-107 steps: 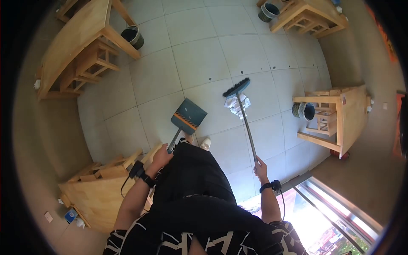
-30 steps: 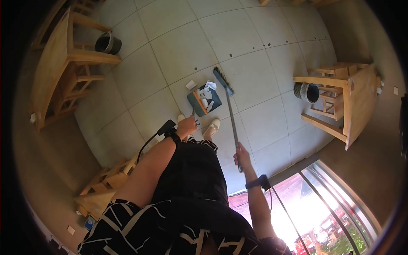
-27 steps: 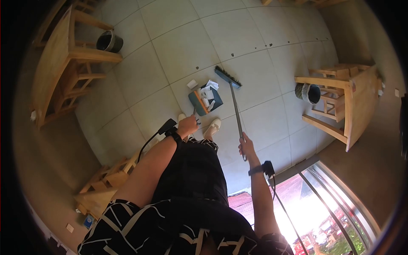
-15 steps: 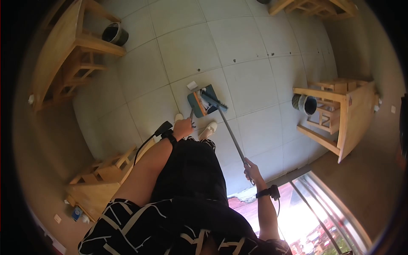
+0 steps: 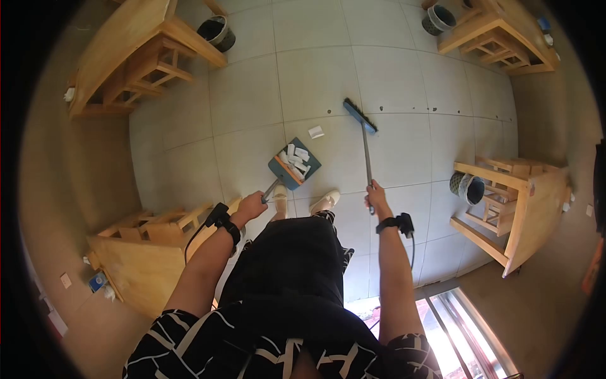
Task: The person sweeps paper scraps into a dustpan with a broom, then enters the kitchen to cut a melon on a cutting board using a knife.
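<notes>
My left hand [image 5: 252, 206] is wrapped round the short handle of a blue-grey dustpan [image 5: 278, 170] with an orange strip. White paper scraps [image 5: 295, 158] lie inside the pan, which rests on the floor near my shoes. My right hand [image 5: 377, 197] grips the long grey handle of a broom [image 5: 360, 115]. Its blue head with dark bristles touches the tiles ahead and to the right of the dustpan, apart from it. Between the two, a flat white piece of paper [image 5: 316, 132] lies loose on the floor, just beyond the pan's far edge.
Wooden tables with stools stand at the left [image 5: 120, 50], lower left [image 5: 142, 265], right [image 5: 536, 208] and upper right [image 5: 505, 31]. Waste bins stand beside them at the upper left [image 5: 216, 33], upper right [image 5: 438, 20] and right [image 5: 467, 188]. Small dark spots dot a tile seam.
The broom has moved out of the dustpan, forward and to the right, uncovering the paper scraps. My left hand still holds the dustpan. The view has shifted.
</notes>
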Action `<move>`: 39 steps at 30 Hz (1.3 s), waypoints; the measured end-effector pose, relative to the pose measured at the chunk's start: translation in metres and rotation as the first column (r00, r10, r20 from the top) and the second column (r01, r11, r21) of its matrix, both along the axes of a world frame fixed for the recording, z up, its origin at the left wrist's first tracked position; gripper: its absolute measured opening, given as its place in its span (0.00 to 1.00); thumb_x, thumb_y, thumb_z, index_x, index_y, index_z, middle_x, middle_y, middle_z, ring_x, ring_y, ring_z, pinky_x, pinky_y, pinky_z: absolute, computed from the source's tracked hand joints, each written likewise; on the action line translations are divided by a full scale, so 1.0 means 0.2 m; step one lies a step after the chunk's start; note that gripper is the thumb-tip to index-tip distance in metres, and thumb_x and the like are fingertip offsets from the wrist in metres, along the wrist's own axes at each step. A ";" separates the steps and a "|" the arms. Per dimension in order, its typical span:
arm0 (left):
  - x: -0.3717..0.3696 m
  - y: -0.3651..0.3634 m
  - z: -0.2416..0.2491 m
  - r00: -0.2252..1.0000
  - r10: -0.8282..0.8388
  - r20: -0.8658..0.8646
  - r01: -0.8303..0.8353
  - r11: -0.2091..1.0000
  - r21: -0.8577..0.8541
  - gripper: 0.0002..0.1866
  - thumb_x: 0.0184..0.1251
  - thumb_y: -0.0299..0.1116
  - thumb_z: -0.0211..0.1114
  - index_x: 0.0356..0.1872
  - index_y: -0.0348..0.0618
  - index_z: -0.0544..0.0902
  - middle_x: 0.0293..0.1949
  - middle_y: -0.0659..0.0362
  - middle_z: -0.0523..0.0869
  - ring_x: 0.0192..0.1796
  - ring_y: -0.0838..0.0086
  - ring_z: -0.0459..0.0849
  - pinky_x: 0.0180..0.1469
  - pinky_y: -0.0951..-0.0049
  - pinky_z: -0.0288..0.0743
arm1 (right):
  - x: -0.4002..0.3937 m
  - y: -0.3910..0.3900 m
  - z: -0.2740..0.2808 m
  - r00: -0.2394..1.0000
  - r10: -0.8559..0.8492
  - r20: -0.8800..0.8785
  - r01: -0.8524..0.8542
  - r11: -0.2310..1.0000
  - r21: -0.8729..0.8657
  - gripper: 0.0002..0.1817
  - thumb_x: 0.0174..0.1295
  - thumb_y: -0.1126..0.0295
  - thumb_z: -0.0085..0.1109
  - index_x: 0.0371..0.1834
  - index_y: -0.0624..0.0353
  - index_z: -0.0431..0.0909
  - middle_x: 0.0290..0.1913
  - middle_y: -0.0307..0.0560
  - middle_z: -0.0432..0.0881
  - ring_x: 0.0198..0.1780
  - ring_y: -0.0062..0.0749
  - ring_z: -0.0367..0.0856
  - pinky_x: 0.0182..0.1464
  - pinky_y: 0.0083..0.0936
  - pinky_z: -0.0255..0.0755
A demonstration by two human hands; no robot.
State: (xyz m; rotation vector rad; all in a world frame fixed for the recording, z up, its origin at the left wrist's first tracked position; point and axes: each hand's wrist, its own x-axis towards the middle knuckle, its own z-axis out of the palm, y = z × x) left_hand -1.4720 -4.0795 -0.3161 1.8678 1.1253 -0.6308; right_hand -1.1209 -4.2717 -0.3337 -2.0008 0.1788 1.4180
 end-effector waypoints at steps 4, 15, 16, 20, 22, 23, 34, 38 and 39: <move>-0.05 0.06 -0.05 0.996 0.062 -0.065 -0.061 0.998 0.016 0.23 0.46 0.36 0.59 0.46 0.40 0.72 0.37 0.49 0.80 0.42 0.57 0.78 0.44 0.64 0.72 | -0.36 -0.08 -0.09 0.979 0.199 0.032 -0.197 0.978 -0.068 0.28 0.59 0.69 0.43 0.65 0.52 0.51 0.13 0.46 0.68 0.09 0.30 0.66 0.10 0.26 0.63; -0.10 0.11 -0.13 1.000 -0.018 0.024 0.019 1.000 -0.017 0.23 0.46 0.37 0.59 0.46 0.40 0.72 0.37 0.49 0.80 0.42 0.57 0.79 0.45 0.64 0.72 | -0.74 -0.63 0.45 0.979 -0.061 -0.197 0.044 0.995 -0.089 0.25 0.60 0.66 0.47 0.62 0.46 0.58 0.14 0.38 0.67 0.09 0.20 0.62 0.10 0.18 0.59; -0.08 0.11 -0.11 0.999 -0.040 0.014 0.040 0.999 -0.016 0.23 0.46 0.37 0.59 0.46 0.40 0.72 0.37 0.49 0.80 0.42 0.57 0.78 0.44 0.64 0.72 | -0.70 -0.68 0.46 0.970 -0.164 -0.181 0.150 0.985 -0.087 0.26 0.60 0.65 0.48 0.63 0.45 0.57 0.15 0.38 0.67 0.11 0.19 0.62 0.11 0.16 0.59; -0.02 0.09 -0.05 0.993 -0.119 0.006 0.119 0.993 -0.011 0.24 0.46 0.37 0.59 0.47 0.41 0.70 0.35 0.49 0.80 0.41 0.57 0.78 0.43 0.63 0.72 | -0.40 -0.81 0.31 0.916 -0.400 -0.034 0.398 0.916 -0.043 0.27 0.61 0.64 0.46 0.64 0.44 0.53 0.15 0.39 0.66 0.11 0.20 0.62 0.11 0.17 0.59; 0.04 0.08 -0.03 0.989 -0.150 0.013 0.150 0.989 -0.002 0.24 0.46 0.37 0.59 0.47 0.41 0.70 0.34 0.50 0.80 0.40 0.57 0.78 0.42 0.63 0.72 | -0.14 -0.79 0.15 0.894 -0.445 0.046 0.447 0.893 -0.042 0.27 0.60 0.65 0.46 0.64 0.45 0.52 0.15 0.39 0.65 0.11 0.21 0.62 0.10 0.18 0.59; 0.07 0.06 -0.01 0.988 -0.155 0.009 0.155 0.988 -0.002 0.24 0.46 0.37 0.59 0.47 0.41 0.70 0.34 0.50 0.80 0.40 0.57 0.78 0.42 0.63 0.72 | -0.02 -0.78 0.07 0.889 -0.453 0.076 0.456 0.889 -0.040 0.27 0.60 0.66 0.46 0.64 0.46 0.52 0.15 0.39 0.66 0.11 0.21 0.63 0.10 0.18 0.59; 0.33 0.01 0.00 0.983 -0.178 -0.048 0.175 0.983 -0.053 0.24 0.48 0.39 0.60 0.47 0.39 0.71 0.35 0.50 0.80 0.41 0.58 0.79 0.43 0.63 0.72 | -0.77 -0.71 0.12 0.988 -0.096 -0.118 0.084 0.992 -0.097 0.25 0.59 0.65 0.48 0.62 0.41 0.60 0.14 0.41 0.68 0.09 0.23 0.64 0.11 0.20 0.62; 0.31 0.01 -0.05 0.984 -0.166 -0.062 0.162 0.985 -0.060 0.24 0.48 0.40 0.61 0.47 0.40 0.71 0.36 0.50 0.80 0.41 0.57 0.78 0.43 0.63 0.72 | -0.85 -0.84 0.35 0.950 -0.222 -0.220 0.208 0.975 -0.085 0.23 0.60 0.67 0.48 0.61 0.42 0.61 0.14 0.39 0.67 0.09 0.21 0.63 0.10 0.19 0.59; 0.29 0.00 -0.05 0.983 -0.178 -0.041 0.176 0.984 -0.037 0.24 0.47 0.40 0.60 0.47 0.40 0.71 0.36 0.50 0.80 0.41 0.58 0.78 0.43 0.63 0.72 | -0.83 -0.90 0.38 0.931 -0.290 -0.221 0.275 0.957 -0.094 0.23 0.61 0.67 0.47 0.61 0.43 0.61 0.14 0.38 0.67 0.09 0.20 0.62 0.10 0.18 0.58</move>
